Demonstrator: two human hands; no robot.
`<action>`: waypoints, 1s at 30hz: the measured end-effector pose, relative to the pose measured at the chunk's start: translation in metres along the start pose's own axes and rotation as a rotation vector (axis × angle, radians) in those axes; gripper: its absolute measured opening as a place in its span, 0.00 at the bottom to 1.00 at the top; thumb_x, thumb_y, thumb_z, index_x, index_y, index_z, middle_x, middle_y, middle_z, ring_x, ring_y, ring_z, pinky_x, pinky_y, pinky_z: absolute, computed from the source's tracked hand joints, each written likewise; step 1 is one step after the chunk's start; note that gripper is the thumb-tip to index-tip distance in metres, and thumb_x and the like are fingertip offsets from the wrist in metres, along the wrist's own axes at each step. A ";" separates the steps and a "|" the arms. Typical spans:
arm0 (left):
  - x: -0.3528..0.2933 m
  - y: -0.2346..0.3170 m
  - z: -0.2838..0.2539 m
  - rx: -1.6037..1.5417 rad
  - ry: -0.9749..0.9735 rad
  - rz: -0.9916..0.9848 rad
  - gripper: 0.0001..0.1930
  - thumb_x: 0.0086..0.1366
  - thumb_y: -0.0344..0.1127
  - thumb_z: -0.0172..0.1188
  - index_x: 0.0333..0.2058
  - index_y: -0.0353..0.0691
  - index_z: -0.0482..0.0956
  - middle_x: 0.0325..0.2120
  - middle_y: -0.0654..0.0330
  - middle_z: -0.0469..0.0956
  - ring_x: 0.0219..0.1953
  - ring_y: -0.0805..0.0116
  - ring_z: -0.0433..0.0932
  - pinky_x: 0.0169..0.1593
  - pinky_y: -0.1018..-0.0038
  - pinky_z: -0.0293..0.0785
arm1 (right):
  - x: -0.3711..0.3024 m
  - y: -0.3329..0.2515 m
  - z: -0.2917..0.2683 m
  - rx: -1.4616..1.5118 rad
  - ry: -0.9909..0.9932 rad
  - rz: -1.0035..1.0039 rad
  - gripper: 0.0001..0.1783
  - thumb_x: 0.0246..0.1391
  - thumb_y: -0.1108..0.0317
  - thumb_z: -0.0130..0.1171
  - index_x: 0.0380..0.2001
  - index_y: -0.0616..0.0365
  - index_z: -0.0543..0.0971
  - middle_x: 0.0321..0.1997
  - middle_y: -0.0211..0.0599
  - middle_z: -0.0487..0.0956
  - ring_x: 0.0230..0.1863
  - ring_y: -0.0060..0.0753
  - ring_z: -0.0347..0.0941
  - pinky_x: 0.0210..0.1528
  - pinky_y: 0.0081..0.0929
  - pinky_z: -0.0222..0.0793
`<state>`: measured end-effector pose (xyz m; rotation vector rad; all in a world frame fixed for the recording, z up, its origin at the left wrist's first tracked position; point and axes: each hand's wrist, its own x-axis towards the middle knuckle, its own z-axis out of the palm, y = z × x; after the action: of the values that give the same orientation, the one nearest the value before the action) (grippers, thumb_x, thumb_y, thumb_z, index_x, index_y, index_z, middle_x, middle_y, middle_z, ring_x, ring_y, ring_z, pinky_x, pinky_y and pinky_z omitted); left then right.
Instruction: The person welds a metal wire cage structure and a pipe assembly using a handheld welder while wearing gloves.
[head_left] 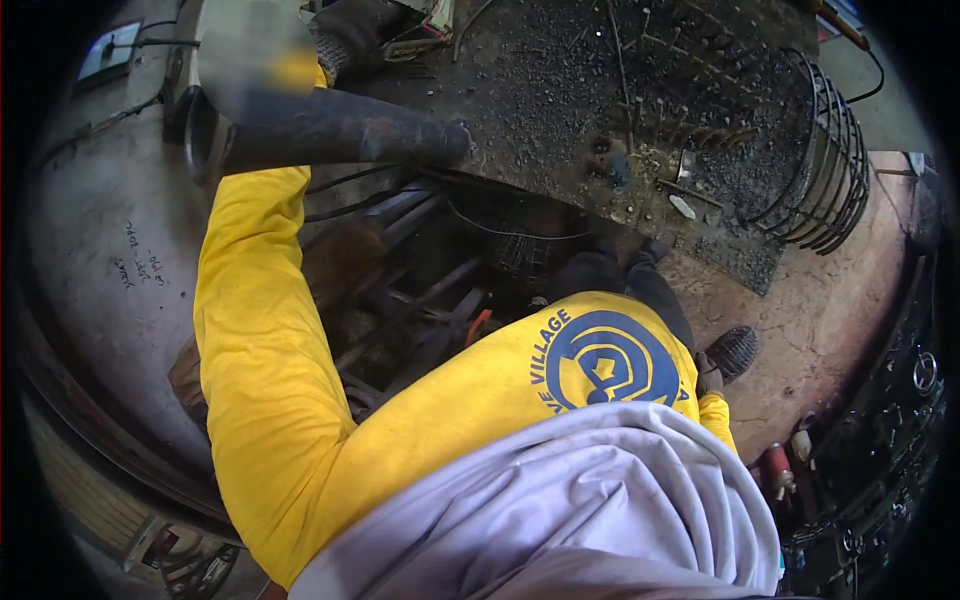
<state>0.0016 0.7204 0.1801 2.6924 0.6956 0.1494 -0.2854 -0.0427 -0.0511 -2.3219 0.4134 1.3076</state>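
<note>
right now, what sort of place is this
Probably a metalworking shop, judging by the grimy, grit-strewn dark flat worktable, the curved cage of dark metal rods and the thick dark cylindrical tube.

Your yellow shirt (470,385) is matt cloth, and the lilac cloth (600,500) over it looks soft, creased and equally dull. Your left glove (336,55) appears knitted. The dark tube (340,132) looks like scuffed metal with a faint sheen. Rough, dull grit (545,75) coats the dark surface (735,262); the ribbed rings (848,150) look metallic. The tan floor (785,340) looks matt.
</note>
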 end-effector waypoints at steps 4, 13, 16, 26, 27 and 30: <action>0.004 0.004 -0.011 0.026 0.000 -0.008 0.11 0.64 0.37 0.56 0.40 0.40 0.82 0.33 0.58 0.83 0.38 0.64 0.80 0.44 0.68 0.75 | 0.033 0.058 0.037 -0.255 0.151 -0.315 0.22 0.65 0.53 0.43 0.39 0.62 0.76 0.41 0.55 0.78 0.45 0.58 0.72 0.47 0.43 0.67; -0.008 0.003 0.003 0.064 0.047 -0.019 0.10 0.63 0.36 0.56 0.39 0.40 0.82 0.32 0.59 0.82 0.36 0.65 0.80 0.43 0.68 0.75 | 0.035 0.047 0.002 -0.406 0.193 -0.540 0.13 0.63 0.59 0.48 0.38 0.57 0.75 0.33 0.42 0.78 0.39 0.42 0.75 0.40 0.33 0.70; -0.010 0.002 0.003 0.081 0.057 -0.022 0.10 0.63 0.36 0.56 0.38 0.40 0.82 0.32 0.59 0.82 0.36 0.66 0.80 0.43 0.69 0.75 | 0.054 0.037 0.003 1.128 0.137 0.230 0.13 0.64 0.56 0.51 0.35 0.54 0.72 0.23 0.31 0.72 0.23 0.33 0.71 0.26 0.32 0.69; -0.019 -0.017 0.004 0.051 0.107 -0.093 0.09 0.62 0.35 0.57 0.37 0.39 0.82 0.31 0.60 0.82 0.34 0.67 0.79 0.42 0.69 0.74 | -0.001 0.025 -0.040 0.836 0.358 0.204 0.16 0.62 0.55 0.53 0.36 0.58 0.77 0.26 0.34 0.77 0.24 0.31 0.75 0.27 0.32 0.73; -0.018 -0.012 0.004 0.040 0.108 -0.085 0.09 0.62 0.35 0.57 0.37 0.39 0.82 0.31 0.60 0.82 0.34 0.67 0.79 0.42 0.69 0.74 | -0.011 0.022 -0.038 0.811 0.386 0.194 0.16 0.62 0.55 0.53 0.36 0.58 0.77 0.26 0.34 0.77 0.24 0.31 0.75 0.26 0.31 0.73; -0.021 -0.012 0.001 0.022 0.123 -0.081 0.09 0.62 0.35 0.57 0.36 0.39 0.82 0.31 0.60 0.82 0.34 0.67 0.79 0.42 0.70 0.74 | -0.005 0.044 -0.019 0.740 0.378 0.097 0.14 0.63 0.57 0.52 0.37 0.57 0.77 0.26 0.34 0.77 0.23 0.31 0.74 0.26 0.31 0.73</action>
<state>-0.0216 0.7197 0.1742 2.6889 0.8460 0.2906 -0.2945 -0.0900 -0.0478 -1.8956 0.9549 0.5790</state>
